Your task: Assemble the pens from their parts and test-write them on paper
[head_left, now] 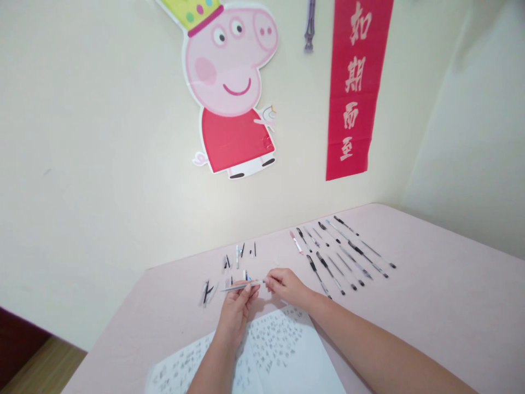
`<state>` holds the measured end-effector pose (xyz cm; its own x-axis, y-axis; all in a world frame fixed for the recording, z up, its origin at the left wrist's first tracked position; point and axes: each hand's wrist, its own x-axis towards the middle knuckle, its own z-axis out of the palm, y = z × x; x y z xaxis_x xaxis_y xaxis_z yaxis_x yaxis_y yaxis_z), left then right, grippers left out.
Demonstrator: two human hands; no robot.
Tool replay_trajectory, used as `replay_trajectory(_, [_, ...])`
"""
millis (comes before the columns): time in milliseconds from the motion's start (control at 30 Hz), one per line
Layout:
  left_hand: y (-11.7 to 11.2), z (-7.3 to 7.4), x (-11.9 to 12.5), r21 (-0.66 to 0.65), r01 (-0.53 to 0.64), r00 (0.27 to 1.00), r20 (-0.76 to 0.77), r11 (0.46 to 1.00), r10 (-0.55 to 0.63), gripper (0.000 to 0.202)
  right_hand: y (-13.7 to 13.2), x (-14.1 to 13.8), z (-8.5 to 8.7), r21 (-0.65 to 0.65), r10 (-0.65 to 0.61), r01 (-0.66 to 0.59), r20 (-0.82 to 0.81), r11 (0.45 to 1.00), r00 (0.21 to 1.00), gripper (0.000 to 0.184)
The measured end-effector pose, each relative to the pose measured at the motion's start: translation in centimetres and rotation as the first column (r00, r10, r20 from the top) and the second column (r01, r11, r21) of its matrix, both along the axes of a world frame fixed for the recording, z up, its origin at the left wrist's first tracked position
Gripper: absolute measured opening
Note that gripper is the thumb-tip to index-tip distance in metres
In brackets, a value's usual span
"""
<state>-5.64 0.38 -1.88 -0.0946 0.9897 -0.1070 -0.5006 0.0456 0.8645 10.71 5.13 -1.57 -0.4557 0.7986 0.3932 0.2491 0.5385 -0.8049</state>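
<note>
My left hand (238,303) is closed around a slim, pale pen (241,286), its thumb along the barrel. The pen lies nearly level, one end pointing left and the other toward my right hand (286,285). The fingers of that hand are pinched at the pen's dark right end; whether a cap sits there is too small to tell. Beneath both wrists an open notebook (283,339) with handwritten pages rests on the table. Just behind the left hand lie small pen parts (246,275), partly hidden by it.
Several pens (328,268) lie in slanted rows on the pink tablecloth (430,306) at right. Small groups of pen parts (207,293) lie at left. A wall with a pig cutout (235,137) and a red banner (348,131) borders the table's far edge.
</note>
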Motion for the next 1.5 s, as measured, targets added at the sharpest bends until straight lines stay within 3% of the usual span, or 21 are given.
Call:
replay_trajectory(133, [-0.03,0.0,0.01,-0.002,0.004,1.0,0.002,1.0,-0.004,0.026,-0.01,-0.06,-0.08,-0.009,-0.002,0.002,-0.006,1.0,1.0,0.035])
replay_trajectory(333, [-0.15,0.24,0.1,-0.013,-0.01,1.0,-0.002,1.0,0.01,0.026,0.15,-0.19,-0.53,-0.124,0.023,-0.032,-0.078,0.992,0.997,0.048])
replay_trajectory(533, [-0.13,0.27,0.05,0.002,-0.021,1.0,-0.006,1.0,0.021,0.024,0.07,-0.2,-0.62,-0.115,0.035,-0.049,-0.115,0.992,0.993,0.013])
replay_trajectory(667, [-0.05,0.1,0.04,0.003,-0.029,1.0,0.006,1.0,0.029,0.023,-0.18,-0.27,-0.32,-0.108,0.011,-0.021,-0.094,0.994,0.996,0.003])
replay_trajectory(933, [-0.11,0.04,0.13,-0.001,0.003,1.0,-0.013,1.0,-0.003,0.024,0.0,-0.21,-0.18,-0.011,0.016,-0.016,-0.027,1.0,0.999,0.031])
replay_trajectory(1100, [-0.26,0.34,0.26,-0.005,-0.003,1.0,-0.013,1.0,0.003,0.025,0.18,-0.14,-0.68,-0.059,0.022,-0.024,-0.031,0.998,0.999,0.041])
replay_trajectory(1367, [-0.11,0.23,0.09,-0.005,-0.027,1.0,-0.005,1.0,0.027,0.026,-0.1,-0.2,-0.41,-0.125,0.032,-0.048,-0.129,0.991,0.991,0.013])
replay_trajectory(1500, [-0.11,0.18,0.12,-0.004,-0.016,1.0,-0.008,1.0,0.016,0.026,-0.1,-0.2,-0.27,-0.073,0.026,-0.034,-0.095,0.997,0.995,0.018])
